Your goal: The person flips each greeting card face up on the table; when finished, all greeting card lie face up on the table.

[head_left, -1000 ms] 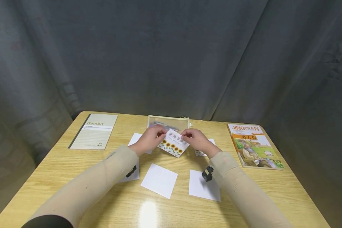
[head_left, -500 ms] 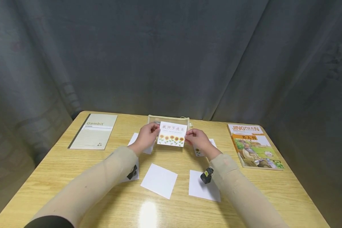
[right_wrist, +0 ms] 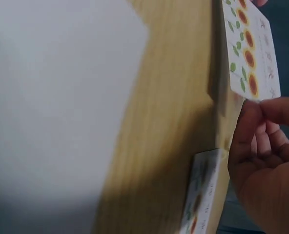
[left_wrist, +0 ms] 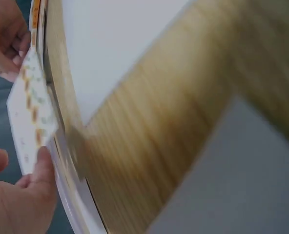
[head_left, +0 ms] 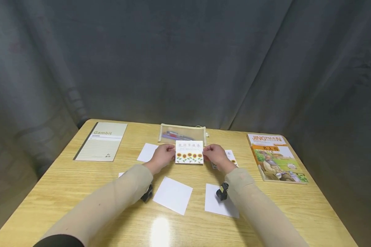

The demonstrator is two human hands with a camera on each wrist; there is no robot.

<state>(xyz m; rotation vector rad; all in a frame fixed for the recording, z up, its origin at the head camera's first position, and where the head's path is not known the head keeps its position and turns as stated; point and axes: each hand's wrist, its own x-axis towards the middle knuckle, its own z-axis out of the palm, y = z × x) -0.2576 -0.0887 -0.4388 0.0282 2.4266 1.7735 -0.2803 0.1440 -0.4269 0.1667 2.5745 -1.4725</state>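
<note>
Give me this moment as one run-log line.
left hand: pinches white sunflower-printed card | right hand: pinches opposite edge | card: held level above wooden table

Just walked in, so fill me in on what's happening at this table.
A person holds a sunflower card between both hands, the left hand pinching its left edge and the right hand its right edge, above the wooden table. Blank white sheets lie in front, a mesh pencil pouch lies behind, and a notebook and a book lie at the sides.

Card (head_left: 189,152) between notebook (head_left: 101,141) and book (head_left: 275,157)
</note>
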